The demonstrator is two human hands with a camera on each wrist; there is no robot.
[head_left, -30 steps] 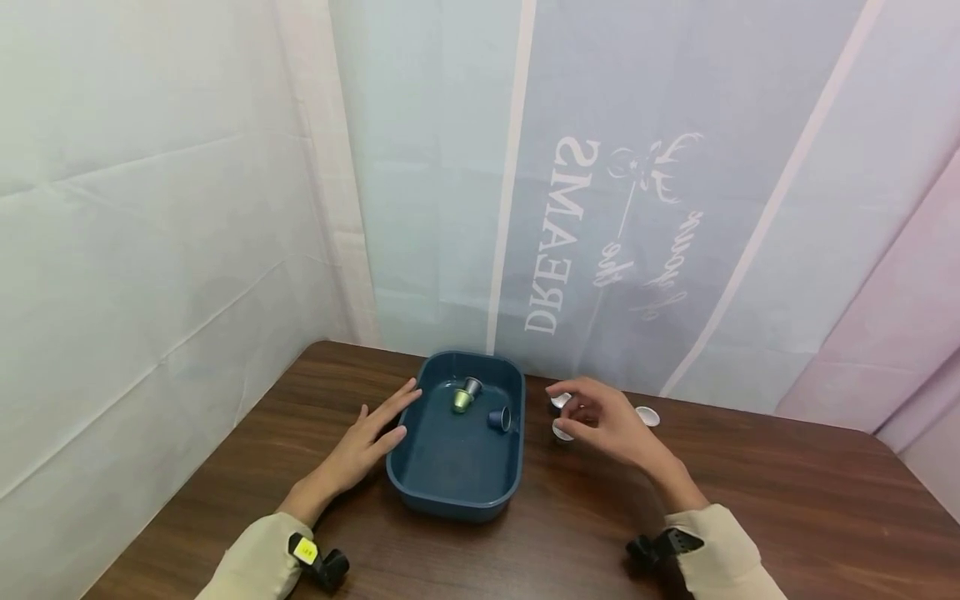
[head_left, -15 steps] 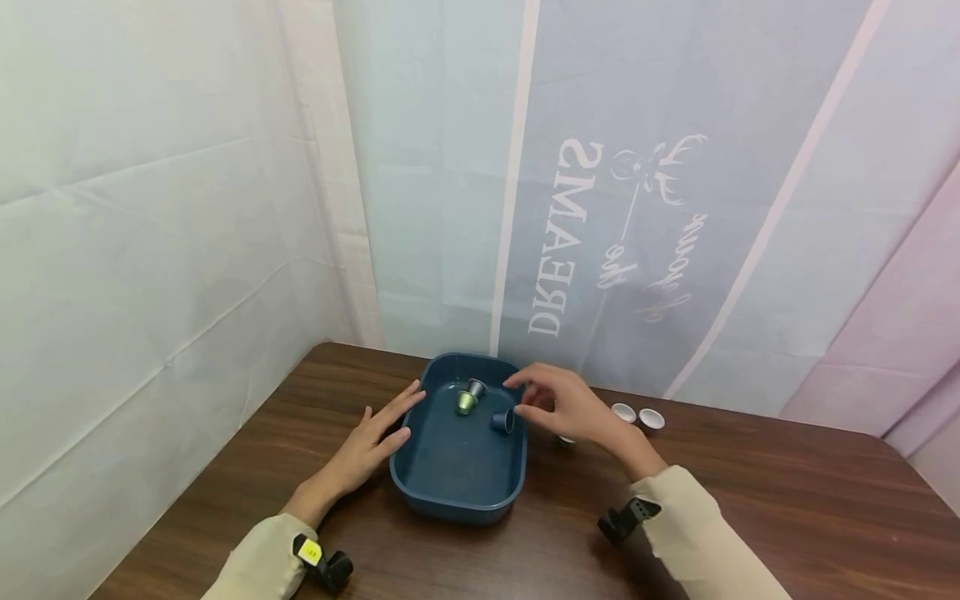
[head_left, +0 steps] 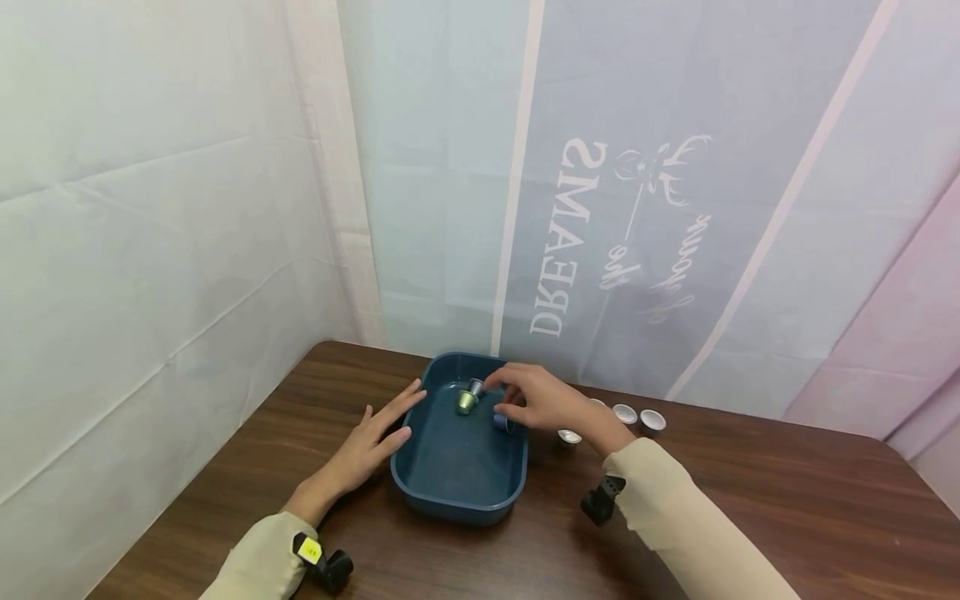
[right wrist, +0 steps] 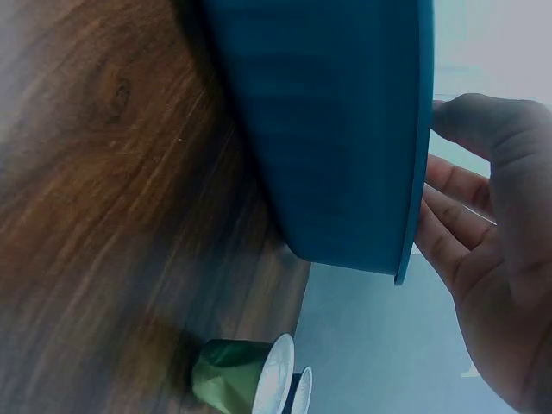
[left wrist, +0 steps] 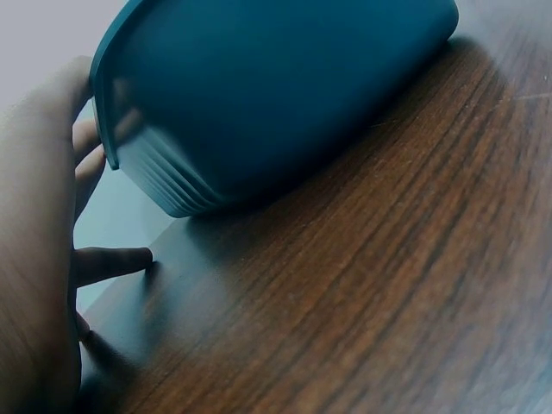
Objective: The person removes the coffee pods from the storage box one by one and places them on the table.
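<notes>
A dark blue plastic bin point(head_left: 450, 471) stands on the table with three coffee capsules inside: a green capsule point(head_left: 466, 405), a silver capsule point(head_left: 476, 386) beside it, and a blue capsule point(head_left: 501, 422) on its side near the right wall. My left hand point(head_left: 356, 454) rests against the left rim with straight, spread fingers. Over the right rim reaches my right hand point(head_left: 543, 400), thumb close to the blue capsule and index finger apart from it. Nothing shows between them. In the right wrist view its fingertips are partly hidden behind the bin wall point(right wrist: 336, 129).
Several capsules lie right of the bin, among them a green capsule point(right wrist: 226, 375) with a white lid, and white-lidded capsules point(head_left: 624, 413) farther right; my right forearm partly covers one. A printed curtain point(head_left: 637, 167) hangs along the table's back edge point(head_left: 750, 411).
My right hand has moved left from the capsules on the table to over the bin, uncovering white-lidded capsules. My left hand has stayed at the rim.
</notes>
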